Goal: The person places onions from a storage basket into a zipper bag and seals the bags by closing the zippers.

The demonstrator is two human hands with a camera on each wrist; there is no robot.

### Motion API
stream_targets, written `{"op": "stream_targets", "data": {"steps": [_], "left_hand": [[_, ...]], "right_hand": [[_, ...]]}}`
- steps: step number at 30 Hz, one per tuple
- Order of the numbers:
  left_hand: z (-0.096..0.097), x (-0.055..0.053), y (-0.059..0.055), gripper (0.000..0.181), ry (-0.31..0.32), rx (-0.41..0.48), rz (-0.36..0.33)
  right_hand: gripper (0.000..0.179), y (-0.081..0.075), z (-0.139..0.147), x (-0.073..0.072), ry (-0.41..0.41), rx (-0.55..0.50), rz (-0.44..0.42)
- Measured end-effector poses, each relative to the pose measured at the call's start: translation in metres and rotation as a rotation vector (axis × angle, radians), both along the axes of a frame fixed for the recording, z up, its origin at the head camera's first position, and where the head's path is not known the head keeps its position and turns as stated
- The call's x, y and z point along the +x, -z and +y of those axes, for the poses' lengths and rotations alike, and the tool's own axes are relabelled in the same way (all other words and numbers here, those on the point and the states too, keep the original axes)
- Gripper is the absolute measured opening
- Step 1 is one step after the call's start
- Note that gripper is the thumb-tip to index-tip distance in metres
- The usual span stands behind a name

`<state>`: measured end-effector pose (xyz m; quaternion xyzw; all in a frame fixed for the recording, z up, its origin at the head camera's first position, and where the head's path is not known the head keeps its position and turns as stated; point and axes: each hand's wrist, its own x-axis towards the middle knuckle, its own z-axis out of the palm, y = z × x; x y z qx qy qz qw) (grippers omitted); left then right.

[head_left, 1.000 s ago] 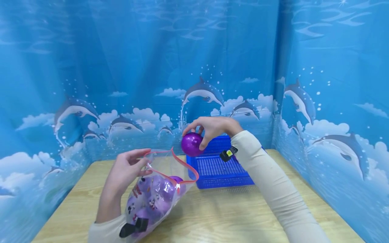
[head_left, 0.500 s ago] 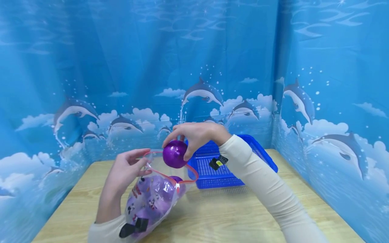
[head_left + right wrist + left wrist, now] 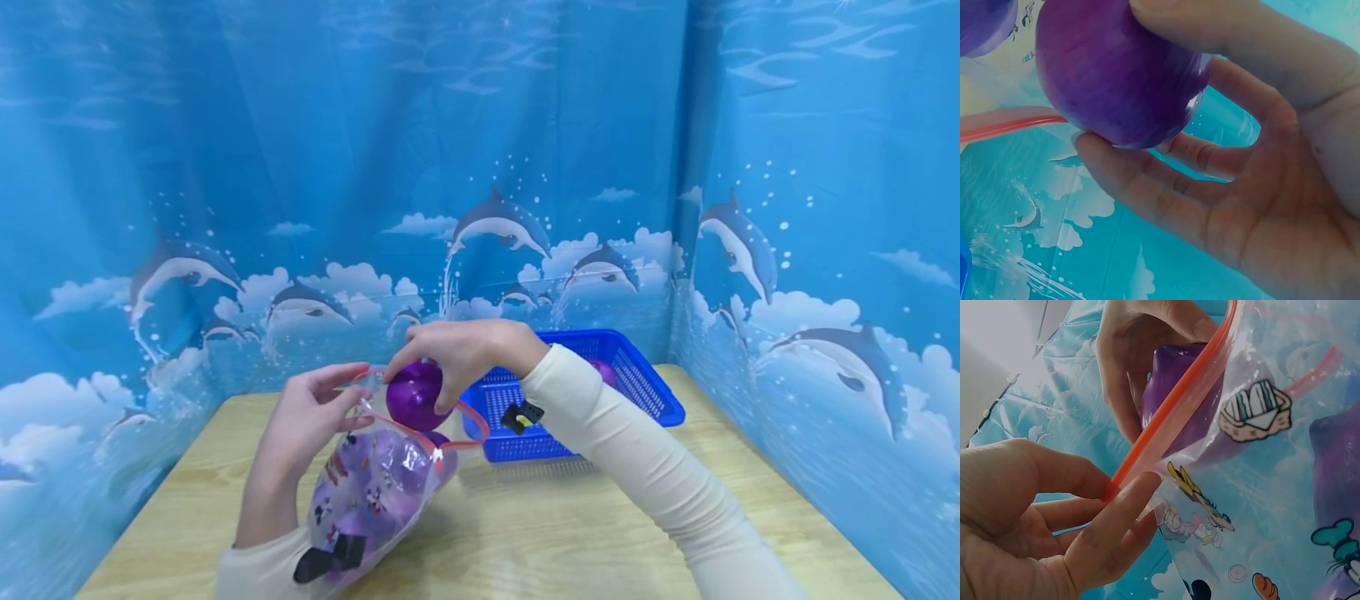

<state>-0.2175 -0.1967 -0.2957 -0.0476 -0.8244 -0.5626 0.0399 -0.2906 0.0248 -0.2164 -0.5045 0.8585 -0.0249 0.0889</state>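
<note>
My left hand (image 3: 311, 417) pinches the red-orange zip rim of a clear plastic bag (image 3: 1260, 487) printed with cartoon figures. Several purple balls (image 3: 397, 475) show through its wall. My right hand (image 3: 465, 354) grips a shiny purple ball (image 3: 415, 396) between thumb and fingers, at the mouth of the bag. In the right wrist view the held ball (image 3: 1116, 75) sits against the fingertips, with the red rim just beside it. From the left wrist, that ball (image 3: 1172, 387) is seen partly behind the rim.
A blue plastic basket (image 3: 525, 450) stands behind the bag, to the right, partly covered by my right arm. One purple ball (image 3: 603, 372) lies inside it. All this is on a wooden table (image 3: 570, 525), with a dolphin-printed curtain (image 3: 360, 167) around the back and right.
My right hand has carried the purple ball left and down, from above the basket's near left corner into the bag's mouth. My left hand and the bag have hardly moved.
</note>
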Motion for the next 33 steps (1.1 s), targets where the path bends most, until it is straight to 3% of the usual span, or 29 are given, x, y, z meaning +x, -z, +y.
{"op": "stream_targets", "data": {"steps": [9, 18, 25, 33], "left_hand": [[-0.001, 0.000, 0.000, 0.045, 0.002, 0.000, 0.003], [-0.001, 0.000, -0.001, 0.046, 0.005, 0.014, -0.005], [-0.002, 0.000, -0.002, 0.047, -0.001, 0.007, -0.014], [-0.001, 0.001, -0.002, 0.047, -0.012, -0.005, -0.020]], "right_hand": [[0.070, 0.003, -0.006, 0.004, 0.013, 0.017, 0.042], [0.063, 0.001, 0.001, -0.005, -0.039, -0.112, -0.007], [0.058, -0.002, 0.017, -0.013, 0.033, -0.126, 0.013], [0.058, 0.002, 0.045, -0.036, 0.120, -0.134, -0.005]]}}
